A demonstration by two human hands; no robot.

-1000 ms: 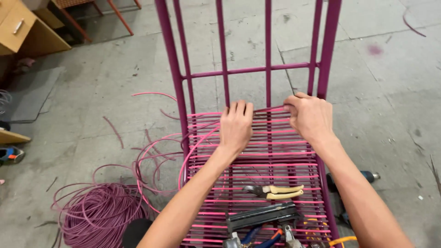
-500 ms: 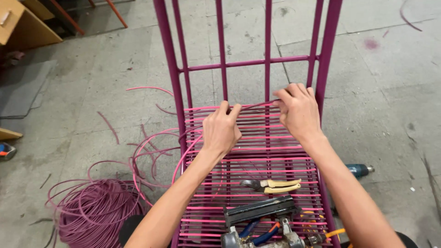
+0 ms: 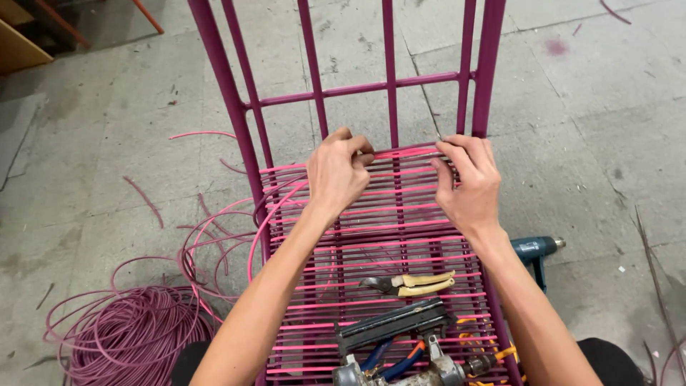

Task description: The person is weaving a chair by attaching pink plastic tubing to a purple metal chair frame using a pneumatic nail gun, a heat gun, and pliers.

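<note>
Both hands now lower on the seat than a moment ago, closing in on one strand. Left hand (image 3: 334, 175) pinched on the pink cord (image 3: 407, 152) at the top row of the weave, right hand (image 3: 468, 184) curled around the same cord near the magenta chair frame (image 3: 486, 71). Looks pulled taut, though hard to confirm. Cutters (image 3: 411, 284) and stapler (image 3: 393, 325) lying untouched on the woven rows; cord coil (image 3: 128, 336) waiting on the floor.
</note>
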